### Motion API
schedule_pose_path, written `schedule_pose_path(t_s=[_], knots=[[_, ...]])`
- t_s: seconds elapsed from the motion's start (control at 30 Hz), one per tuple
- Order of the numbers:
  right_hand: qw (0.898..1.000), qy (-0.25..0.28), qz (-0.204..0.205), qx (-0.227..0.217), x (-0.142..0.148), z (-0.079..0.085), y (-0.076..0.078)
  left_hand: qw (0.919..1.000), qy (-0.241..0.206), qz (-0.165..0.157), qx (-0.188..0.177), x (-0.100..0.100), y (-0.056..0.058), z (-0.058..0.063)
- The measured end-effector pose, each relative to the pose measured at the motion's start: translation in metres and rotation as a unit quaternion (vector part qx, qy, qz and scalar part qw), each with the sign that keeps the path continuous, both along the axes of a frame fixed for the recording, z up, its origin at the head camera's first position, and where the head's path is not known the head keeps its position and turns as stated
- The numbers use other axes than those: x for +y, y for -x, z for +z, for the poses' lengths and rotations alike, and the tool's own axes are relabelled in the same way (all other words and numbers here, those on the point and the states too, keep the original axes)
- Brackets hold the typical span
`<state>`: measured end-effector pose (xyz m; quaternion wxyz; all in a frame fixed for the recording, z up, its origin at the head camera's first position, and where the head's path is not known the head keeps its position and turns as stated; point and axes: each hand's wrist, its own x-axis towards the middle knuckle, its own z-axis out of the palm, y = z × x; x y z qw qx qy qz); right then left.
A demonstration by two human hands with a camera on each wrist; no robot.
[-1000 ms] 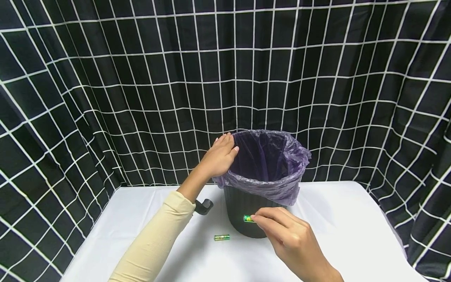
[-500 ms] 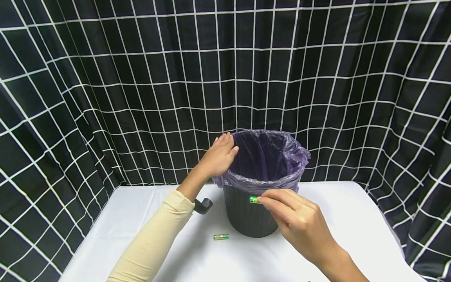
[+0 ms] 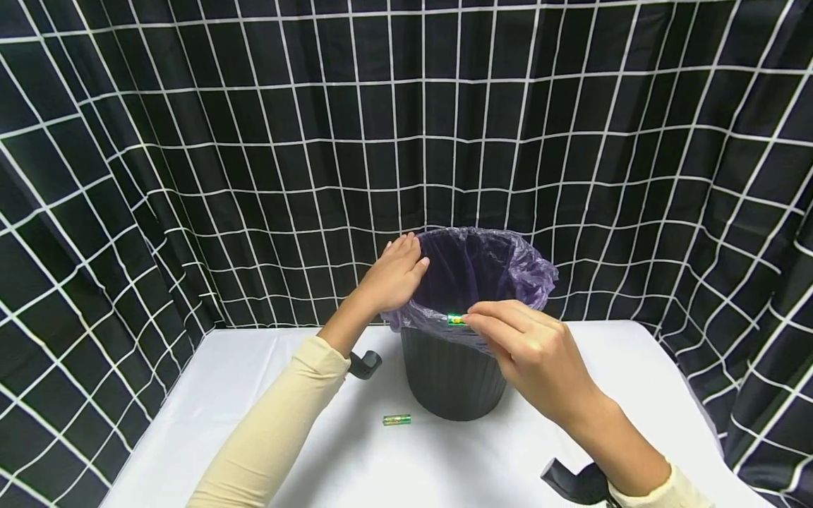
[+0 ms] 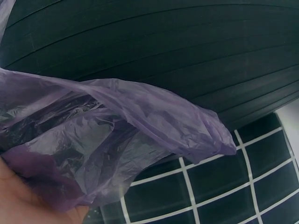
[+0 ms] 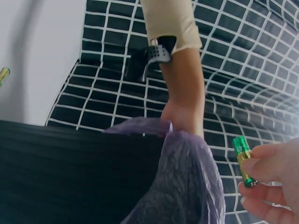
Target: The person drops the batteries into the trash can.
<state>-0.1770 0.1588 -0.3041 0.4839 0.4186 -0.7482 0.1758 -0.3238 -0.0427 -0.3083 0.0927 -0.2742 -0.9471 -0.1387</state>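
Observation:
A dark ribbed bin stands on the white table, lined with a purple plastic bag folded over its rim. My left hand rests on the bin's left rim, fingers stretched away from me. In the left wrist view, loose bag film hangs beside that hand, and most of the fingers are hidden. Between thumb and fingertips, my right hand pinches a green and gold battery, in front of the near rim at about its height. Another such battery lies on the table, front left of the bin.
A white cloth-covered table extends on both sides of the bin. Black curtains with a white grid enclose it behind and at the sides. Dark wrist mounts stick out from both forearms.
My right hand has risen with the battery, from low in front of the bin up to its rim. The left hand has stayed on the rim, and the other battery still lies on the table.

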Motion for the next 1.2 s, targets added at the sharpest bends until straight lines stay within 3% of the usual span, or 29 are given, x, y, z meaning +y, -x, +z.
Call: schedule_pose_path(t_s=[0.33, 0.73, 1.2], knots=[[0.999, -0.019, -0.022, -0.039, 0.005, 0.005, 0.023, 0.9999, 0.004, 0.006, -0.014, 0.0, 0.002, -0.001], [0.997, -0.046, -0.033, -0.052, 0.008, 0.007, 0.049, 0.9999, 0.007, 0.006, -0.01, 0.0, 0.004, -0.001], [0.995, -0.046, -0.054, -0.073, 0.011, 0.006, 0.064, 0.9999, 0.003, 0.005, -0.012, 0.0, 0.003, 0.001]])
